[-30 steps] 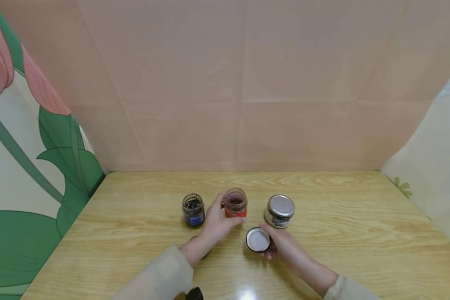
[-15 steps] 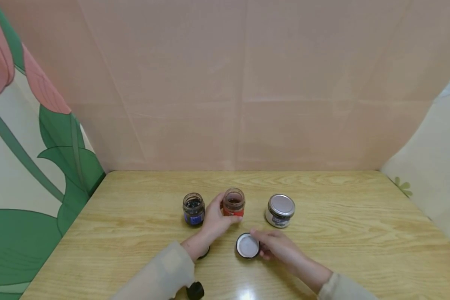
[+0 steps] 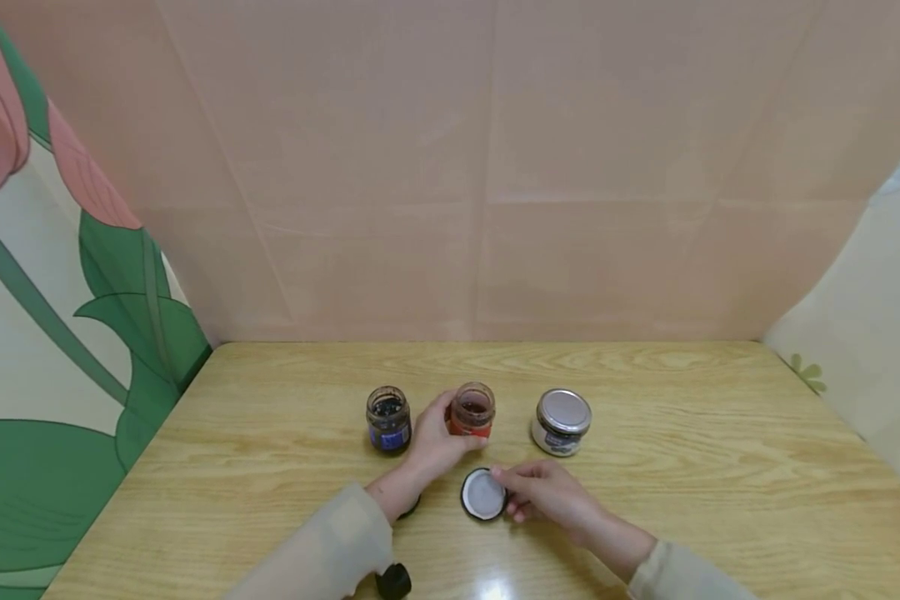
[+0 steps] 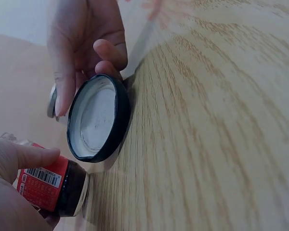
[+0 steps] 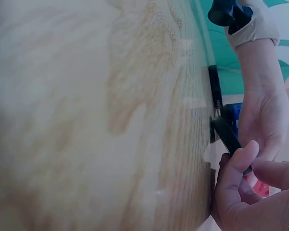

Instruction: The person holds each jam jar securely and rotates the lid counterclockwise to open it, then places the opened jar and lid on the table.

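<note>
My left hand [image 3: 433, 446] grips a small open glass jar with a red label [image 3: 468, 428], standing on the table. Between thumb and fingers, my right hand [image 3: 558, 502] pinches a dark-rimmed jar lid [image 3: 483, 495] by its right edge. Its white underside faces up, and in the right wrist view the lid [image 5: 226, 134] tilts with its far edge low by the tabletop. In the left wrist view the lid [image 4: 97, 118] stands in front of the right hand, hiding some fingertips. The red-labelled jar [image 4: 45, 180] shows a barcode beside the left thumb.
An open jar with a blue label [image 3: 390, 423] stands just left of the left hand. To the right is a jar with a silver lid on [image 3: 562, 421]. Another dark lid [image 3: 409, 507] lies partly hidden under the left wrist. The wooden table [image 3: 682, 433] ends at a pinkish backdrop.
My right hand has moved left and slightly toward me, carrying the lid from near the silver-lidded jar to in front of the red-labelled jar. The left hand has barely shifted.
</note>
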Motion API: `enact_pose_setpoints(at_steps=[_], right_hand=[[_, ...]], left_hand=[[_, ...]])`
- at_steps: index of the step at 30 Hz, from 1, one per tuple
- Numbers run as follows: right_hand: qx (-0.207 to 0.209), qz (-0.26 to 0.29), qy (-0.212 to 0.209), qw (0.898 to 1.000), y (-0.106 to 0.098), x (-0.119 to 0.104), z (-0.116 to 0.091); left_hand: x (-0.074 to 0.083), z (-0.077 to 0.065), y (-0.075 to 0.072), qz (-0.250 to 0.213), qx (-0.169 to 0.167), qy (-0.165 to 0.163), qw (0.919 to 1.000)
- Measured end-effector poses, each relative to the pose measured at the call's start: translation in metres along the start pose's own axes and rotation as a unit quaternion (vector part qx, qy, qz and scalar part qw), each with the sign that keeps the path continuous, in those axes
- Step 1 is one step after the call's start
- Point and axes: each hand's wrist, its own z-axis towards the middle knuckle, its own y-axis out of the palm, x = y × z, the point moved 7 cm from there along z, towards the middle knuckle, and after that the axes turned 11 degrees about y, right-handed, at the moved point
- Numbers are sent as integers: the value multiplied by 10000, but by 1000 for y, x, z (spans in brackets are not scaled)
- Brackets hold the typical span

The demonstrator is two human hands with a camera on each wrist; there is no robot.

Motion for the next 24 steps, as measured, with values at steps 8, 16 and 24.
enact_pose_setpoints(at_steps=[8, 16, 24], right_hand=[[-64, 119, -132, 9998, 2, 0, 0], [156, 1, -258, 9995, 0, 0, -4], [356, -299, -548, 9974, -2, -3, -9]], left_hand=[[-5, 2, 0, -31, -88, -25, 10000], [-1, 1, -1, 200, -152, 121, 9996], [13, 4, -6, 367, -84, 327, 9988]])
